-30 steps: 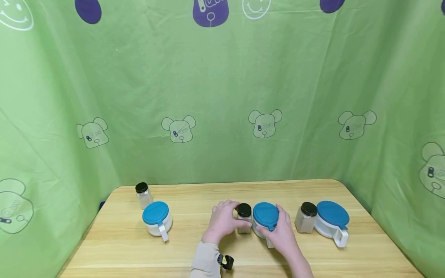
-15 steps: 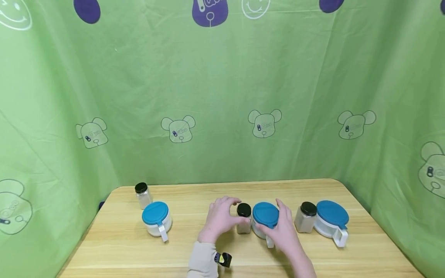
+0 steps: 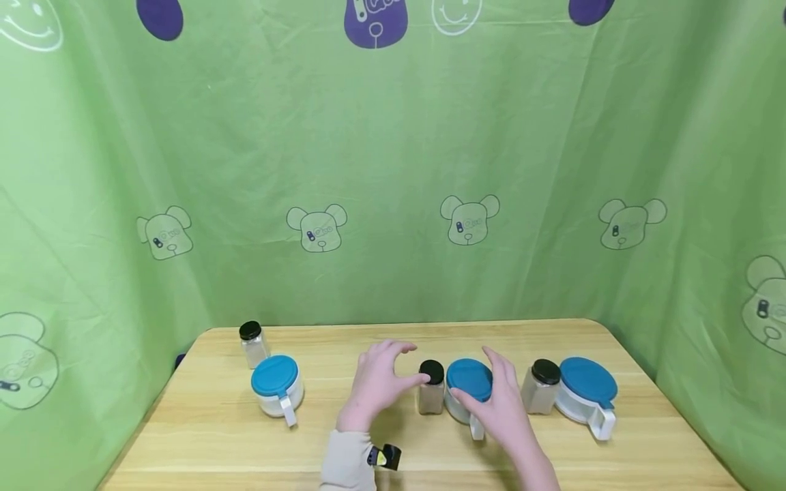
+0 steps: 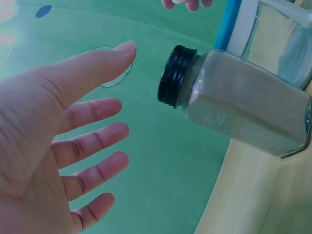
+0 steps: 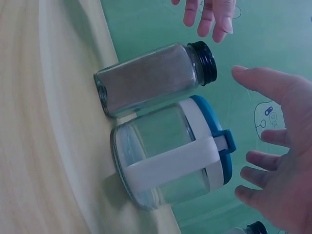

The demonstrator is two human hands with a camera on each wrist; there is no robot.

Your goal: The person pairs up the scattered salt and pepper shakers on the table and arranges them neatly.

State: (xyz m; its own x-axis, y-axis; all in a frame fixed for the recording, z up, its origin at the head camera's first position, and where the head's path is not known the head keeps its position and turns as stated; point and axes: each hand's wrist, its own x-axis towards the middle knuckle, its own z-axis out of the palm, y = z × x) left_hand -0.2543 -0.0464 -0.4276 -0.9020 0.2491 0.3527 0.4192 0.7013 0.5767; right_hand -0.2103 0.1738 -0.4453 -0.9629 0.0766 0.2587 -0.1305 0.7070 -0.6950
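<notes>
A square glass spice jar (image 3: 431,399) with a black screw lid, full of greyish-brown powder, stands upright at the table's middle. Right beside it is a clear glass seasoning pot (image 5: 161,161) with a white handle and a blue lid (image 3: 469,378). My left hand (image 3: 377,385) hovers left of the spice jar, thumb and fingers spread; the left wrist view shows a gap between the fingertips and the black lid (image 4: 176,76). My right hand (image 3: 500,406) is just right of the blue-lidded pot, fingers spread and holding nothing; the right wrist view shows it apart from the lid.
To the right stand another powder-filled jar (image 3: 540,389) and a wider blue-lidded pot (image 3: 586,382). On the left are a black-lidded jar (image 3: 254,348) and a blue-lidded pot (image 3: 276,382). A green curtain (image 3: 393,273) hangs behind the wooden table (image 3: 215,450).
My left hand has drawn off the spice jar, moving left and up with its fingers opening. My right hand has let the pot go and spread its fingers. The jars and pots stay put.
</notes>
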